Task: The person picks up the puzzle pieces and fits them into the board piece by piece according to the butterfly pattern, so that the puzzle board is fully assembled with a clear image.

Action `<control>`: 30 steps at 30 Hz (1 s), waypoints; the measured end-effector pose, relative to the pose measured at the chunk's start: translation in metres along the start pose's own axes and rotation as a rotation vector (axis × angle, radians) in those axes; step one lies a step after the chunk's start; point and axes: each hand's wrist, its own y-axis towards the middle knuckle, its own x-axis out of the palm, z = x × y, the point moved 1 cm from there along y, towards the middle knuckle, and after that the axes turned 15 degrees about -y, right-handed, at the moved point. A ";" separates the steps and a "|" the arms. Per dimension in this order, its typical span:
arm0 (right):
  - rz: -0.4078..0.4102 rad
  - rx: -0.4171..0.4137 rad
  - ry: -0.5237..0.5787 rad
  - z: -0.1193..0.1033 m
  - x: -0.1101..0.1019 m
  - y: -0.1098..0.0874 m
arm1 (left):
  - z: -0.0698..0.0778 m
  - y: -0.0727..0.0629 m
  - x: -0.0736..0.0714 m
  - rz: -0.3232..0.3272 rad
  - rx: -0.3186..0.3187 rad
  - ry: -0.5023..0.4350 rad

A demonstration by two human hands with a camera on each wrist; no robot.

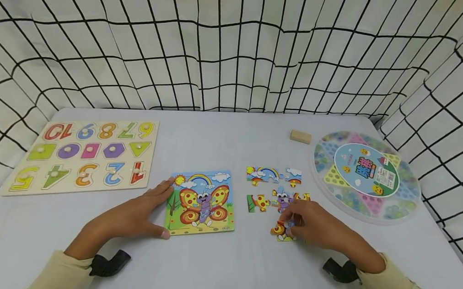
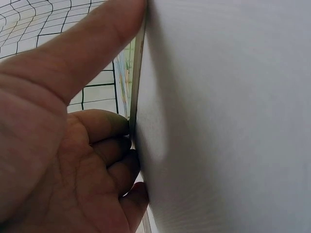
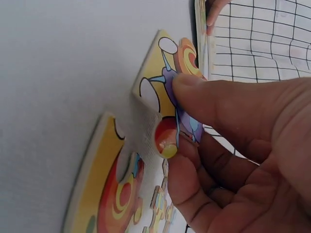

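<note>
My right hand [image 1: 311, 225] pinches a jigsaw piece [image 3: 165, 82] between thumb and fingers; it shows the butterfly's feet and part of a swirled wing. In the right wrist view the piece tilts up from the table. A second swirled-wing piece [image 3: 109, 189] lies beside it, mostly hidden by my hand in the head view. My left hand [image 1: 138, 212] rests at the left edge of the square butterfly puzzle board [image 1: 201, 230], thumb by its lower corner and fingers along its upper left side. Beyond my right hand lie a rainbow piece [image 1: 268, 174], a cloud piece [image 1: 293, 175] and several wing and face pieces [image 1: 258, 203].
A wooden number-and-shape board [image 1: 101, 165] lies on the left of the white table [image 1: 232, 140]. On the right sits a round, clear-packed game board [image 1: 367, 174], with a small wooden block [image 1: 300, 137] near it. Black netting [image 1: 238, 62] over white cloth surrounds the far sides.
</note>
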 end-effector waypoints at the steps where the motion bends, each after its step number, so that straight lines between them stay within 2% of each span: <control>1: -0.002 0.000 0.016 0.000 0.000 0.001 | 0.000 0.000 0.000 0.001 0.000 0.001; 5: -0.008 -0.005 0.070 -0.001 0.000 0.003 | 0.000 0.000 0.000 0.003 0.001 0.006; 17: 0.021 -0.081 0.104 -0.006 -0.001 0.011 | -0.001 0.000 0.000 0.000 0.007 0.006; 30: 0.027 -0.064 0.119 -0.013 0.002 0.030 | -0.004 0.000 -0.001 -0.002 0.014 0.001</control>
